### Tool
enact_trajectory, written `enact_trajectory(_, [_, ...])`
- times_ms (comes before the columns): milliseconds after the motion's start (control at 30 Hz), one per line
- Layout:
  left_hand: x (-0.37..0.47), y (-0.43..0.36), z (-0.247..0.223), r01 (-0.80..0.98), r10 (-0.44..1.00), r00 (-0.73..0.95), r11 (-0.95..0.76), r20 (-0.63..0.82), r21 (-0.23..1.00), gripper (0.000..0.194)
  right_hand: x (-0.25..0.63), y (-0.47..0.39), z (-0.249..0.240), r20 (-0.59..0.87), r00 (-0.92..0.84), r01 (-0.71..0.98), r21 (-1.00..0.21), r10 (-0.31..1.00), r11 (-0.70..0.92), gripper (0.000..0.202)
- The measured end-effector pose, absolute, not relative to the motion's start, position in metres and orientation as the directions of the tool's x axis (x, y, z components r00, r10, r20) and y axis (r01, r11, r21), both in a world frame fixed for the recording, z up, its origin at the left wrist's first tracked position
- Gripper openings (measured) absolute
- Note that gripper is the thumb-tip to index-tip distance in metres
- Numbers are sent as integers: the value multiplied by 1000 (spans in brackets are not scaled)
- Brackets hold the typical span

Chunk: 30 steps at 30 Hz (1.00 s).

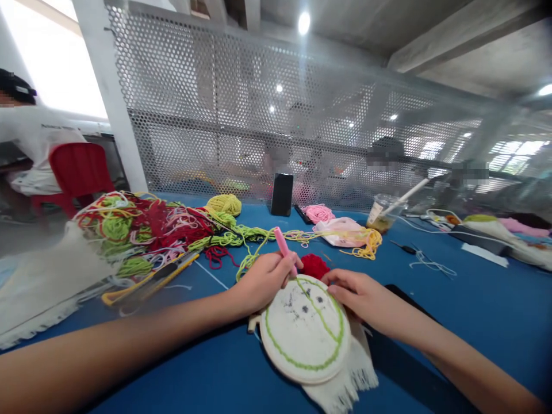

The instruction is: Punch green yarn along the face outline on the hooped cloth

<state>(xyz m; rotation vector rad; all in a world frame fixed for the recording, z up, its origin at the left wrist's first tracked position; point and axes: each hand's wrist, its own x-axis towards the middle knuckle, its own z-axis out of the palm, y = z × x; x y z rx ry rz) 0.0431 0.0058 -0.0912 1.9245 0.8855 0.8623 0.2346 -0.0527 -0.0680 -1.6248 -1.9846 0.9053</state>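
My left hand [276,270] is closed around a pink punch needle [282,244], its lower end at the top edge of a round embroidery hoop [263,345]. White cloth [293,336] is stretched in the hoop, with a green yarn outline around it, a green line across it and dark marks. Fringed cloth hangs out below. At the hoop's upper right rim, my right hand [351,290] grips the edge, thumb on top and some fingers hidden behind. Green yarn [250,256] trails over the table near my left hand. A red yarn ball [314,266] lies just beyond the hoop.
Tangled yarn [161,227], scissors [168,270] and white cloth [56,282] cover the left side. Behind stand a phone [282,194], yellow yarn [224,203], pink yarn [318,213] and a plastic cup [382,213]. A perforated metal screen [241,115] borders the table. A person sits far left.
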Motion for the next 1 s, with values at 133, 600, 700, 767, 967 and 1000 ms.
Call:
enact_trajectory(133, [42,7,-93,300,839,486,-425,247,854,38,232,-49,-71,-58,-176,497,-867,983,38,24])
enact_trajectory(600, [41,3,-91,149,819,487,-422,305,894,30,234,-42,-76,25,-23,362,-932,999,31,23])
enact_trajectory(700, [40,2,-91,161,807,484,-463,339,872,30,234,-41,-80,40,-33,323,-945,999,48,23])
enact_trajectory(767, [41,2,-91,198,827,466,-445,315,873,33,234,-41,-83,47,-53,315,-947,997,62,26])
enact_trajectory(967, [43,3,-92,214,853,430,-415,296,884,31,226,-45,-83,17,-40,393,-919,999,32,21])
enact_trajectory(1000, [44,3,-92,202,849,441,-409,290,890,30,224,-46,-83,2,-15,407,-913,1000,8,20])
